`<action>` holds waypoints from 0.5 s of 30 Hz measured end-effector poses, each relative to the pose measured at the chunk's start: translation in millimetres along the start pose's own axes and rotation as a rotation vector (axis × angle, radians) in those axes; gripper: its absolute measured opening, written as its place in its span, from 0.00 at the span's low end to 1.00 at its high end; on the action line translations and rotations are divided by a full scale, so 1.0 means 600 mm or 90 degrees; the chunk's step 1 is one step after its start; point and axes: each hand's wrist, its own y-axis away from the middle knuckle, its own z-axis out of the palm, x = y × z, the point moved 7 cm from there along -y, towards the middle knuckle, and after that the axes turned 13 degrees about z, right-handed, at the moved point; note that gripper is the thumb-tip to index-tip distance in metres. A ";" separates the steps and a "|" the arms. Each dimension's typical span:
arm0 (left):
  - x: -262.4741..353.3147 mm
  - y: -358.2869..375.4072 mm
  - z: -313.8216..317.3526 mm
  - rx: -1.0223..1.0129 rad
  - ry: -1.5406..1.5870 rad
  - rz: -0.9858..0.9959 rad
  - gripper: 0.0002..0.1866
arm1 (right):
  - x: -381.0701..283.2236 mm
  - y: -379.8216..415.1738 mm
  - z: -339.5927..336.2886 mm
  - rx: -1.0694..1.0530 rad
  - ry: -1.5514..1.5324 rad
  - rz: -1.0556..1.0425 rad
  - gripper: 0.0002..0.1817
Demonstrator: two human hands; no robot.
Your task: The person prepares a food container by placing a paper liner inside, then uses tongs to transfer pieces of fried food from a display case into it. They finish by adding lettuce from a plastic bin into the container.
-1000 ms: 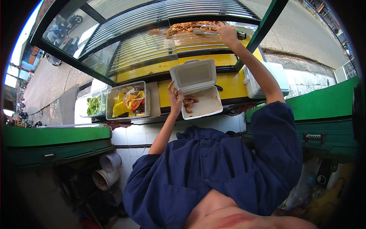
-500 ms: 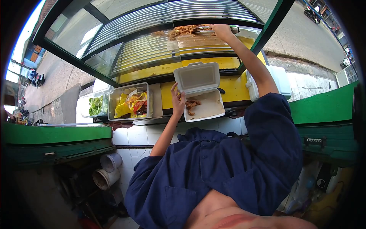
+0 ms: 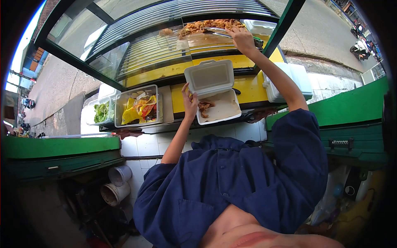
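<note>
My left hand (image 3: 190,104) grips the left side of an open white foam takeaway box (image 3: 239,112), fingers along the hinge and lid. A few brown fried pieces (image 3: 205,108) lie on brown paper at the left of the box. My right hand (image 3: 243,40) reaches inside the glass display case (image 3: 136,58), closed around what look like metal tongs (image 3: 219,31). The tongs' far ends point left, at a heap of fried pieces (image 3: 206,25) on the upper tray. Their tips are hard to make out behind the glass.
Left of the box stand a clear tub (image 3: 120,120) of yellow and red packets and a tub of green leaves (image 3: 101,112). A stack of white foam boxes (image 3: 289,80) sits at the right. A dark handle (image 3: 236,91) shows behind the open box. The green case frame (image 3: 285,31) borders my right arm.
My right hand and the tongs have shifted slightly within the case, and more of the fried heap shows. My left hand stays on the box. The whole view has tilted a little.
</note>
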 end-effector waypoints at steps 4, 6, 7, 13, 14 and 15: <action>0.006 -0.002 0.002 -0.016 0.001 -0.002 0.29 | -0.010 0.061 -0.107 0.015 -0.046 -0.029 0.29; -0.003 -0.006 -0.001 -0.020 -0.010 0.017 0.29 | -0.003 0.102 -0.159 0.018 -0.079 -0.077 0.31; -0.007 -0.006 -0.001 -0.021 -0.003 0.017 0.29 | -0.002 0.127 -0.185 0.029 -0.102 -0.108 0.31; -0.003 -0.011 0.001 -0.041 -0.014 0.059 0.29 | -0.016 0.269 -0.230 -0.159 -0.179 -0.272 0.29; -0.006 -0.011 0.000 -0.038 -0.005 0.040 0.29 | -0.025 0.283 -0.228 -0.182 -0.165 -0.289 0.29; -0.009 -0.010 -0.001 -0.036 0.003 0.022 0.29 | -0.034 0.296 -0.224 -0.205 -0.150 -0.305 0.29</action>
